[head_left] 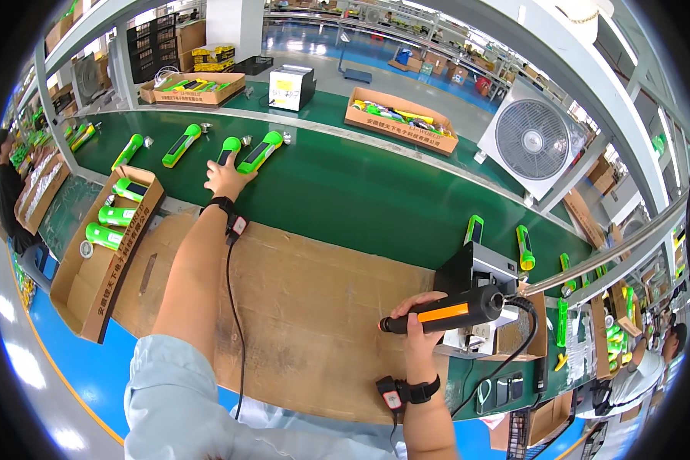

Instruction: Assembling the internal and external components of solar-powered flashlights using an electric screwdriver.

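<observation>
My left hand (pixel 228 179) reaches across the green conveyor belt (pixel 322 192) to a green flashlight (pixel 228 149). Its fingers are spread over the flashlight's near end; whether they grip it cannot be made out. Close on the right lies another green flashlight (pixel 261 152), with a small silvery part (pixel 287 138) at its head. Two more flashlights lie farther left on the belt. My right hand (pixel 415 326) is closed around a black and orange electric screwdriver (pixel 452 308), held level above the cardboard sheet (pixel 307 307), its tip pointing left. A black cable runs from its rear end.
An open carton (pixel 92 280) holding several green flashlights stands at the left. Beside the screwdriver is a grey metal machine (pixel 479 268). Cartons of flashlights, a white box (pixel 287 88) and a fan (pixel 530 132) line the far side. A metal bar (pixel 606 253) crosses at right.
</observation>
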Motion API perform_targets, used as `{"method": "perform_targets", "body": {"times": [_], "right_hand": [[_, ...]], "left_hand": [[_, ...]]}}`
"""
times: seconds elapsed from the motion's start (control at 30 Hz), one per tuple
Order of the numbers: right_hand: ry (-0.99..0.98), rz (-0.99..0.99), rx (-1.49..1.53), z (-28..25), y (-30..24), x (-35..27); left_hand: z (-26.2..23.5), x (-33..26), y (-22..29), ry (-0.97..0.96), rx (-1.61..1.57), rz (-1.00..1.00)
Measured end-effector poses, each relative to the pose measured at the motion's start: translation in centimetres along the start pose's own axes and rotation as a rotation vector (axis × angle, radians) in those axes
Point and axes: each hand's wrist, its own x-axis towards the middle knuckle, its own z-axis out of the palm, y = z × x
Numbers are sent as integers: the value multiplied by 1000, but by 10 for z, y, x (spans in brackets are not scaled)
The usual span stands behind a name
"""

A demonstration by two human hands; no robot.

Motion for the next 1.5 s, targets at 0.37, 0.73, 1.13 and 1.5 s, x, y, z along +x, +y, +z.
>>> {"method": "perform_targets", "body": {"times": [0.37,0.73,1.13,1.5], "right_hand": [[50,25,25,5,1,-2],[92,-88,-58,0,-8,4],[299,-246,-337,6,-124,-12],[351,-137,-340,-37,-200,-55]], "left_hand": [[15,-5,-1,7,57,78],[-49,-224,-102,-18,-29,495],[-77,-316,-103,140,64,1011],[-84,-402,-47,-522,-233,1264]]}}
